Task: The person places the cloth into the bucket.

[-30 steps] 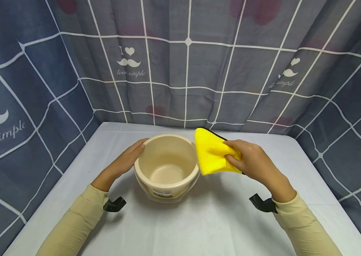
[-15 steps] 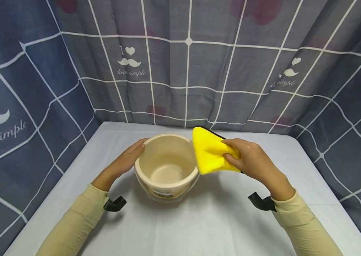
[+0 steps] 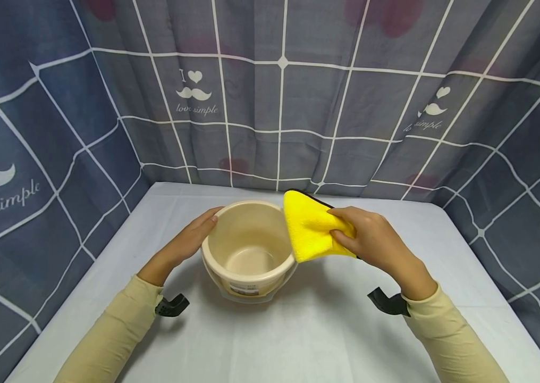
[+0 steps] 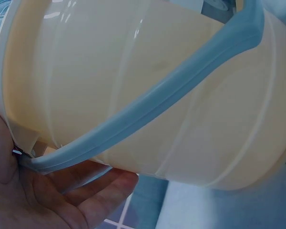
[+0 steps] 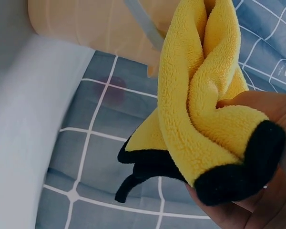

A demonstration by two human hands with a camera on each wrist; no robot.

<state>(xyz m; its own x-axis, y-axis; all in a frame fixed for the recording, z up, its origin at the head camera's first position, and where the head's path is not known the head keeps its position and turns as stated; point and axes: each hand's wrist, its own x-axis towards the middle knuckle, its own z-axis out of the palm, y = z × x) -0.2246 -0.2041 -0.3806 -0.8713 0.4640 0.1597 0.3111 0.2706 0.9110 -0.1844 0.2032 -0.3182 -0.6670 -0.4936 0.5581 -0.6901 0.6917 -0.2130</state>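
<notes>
A cream plastic bucket [image 3: 251, 260] stands upright on the white table, its blue-grey handle [image 4: 152, 105] lying down along the outside. My left hand [image 3: 188, 236] holds the bucket's left rim, thumb at the edge and fingers against the outer wall. In the left wrist view the fingers [image 4: 109, 193] show beside the handle's pivot. With my right hand [image 3: 375, 236] I pinch a folded yellow towel [image 3: 313, 226] with black edging, between thumb and fingers. The towel's left part overlaps the bucket's right rim; whether it touches the rim I cannot tell. Folds hang loosely in the right wrist view [image 5: 200, 95].
The white-covered table [image 3: 270, 346] extends around the bucket. A dark grid-patterned curtain [image 3: 251, 106] hangs behind it and along both sides. Black wrist-camera mounts [image 3: 173, 306] stick out from both cuffs. A printed label [image 3: 244, 290] is on the bucket's front.
My right hand has moved slightly left with the towel, which now covers more of the bucket's right rim. The left hand and the bucket have stayed still.
</notes>
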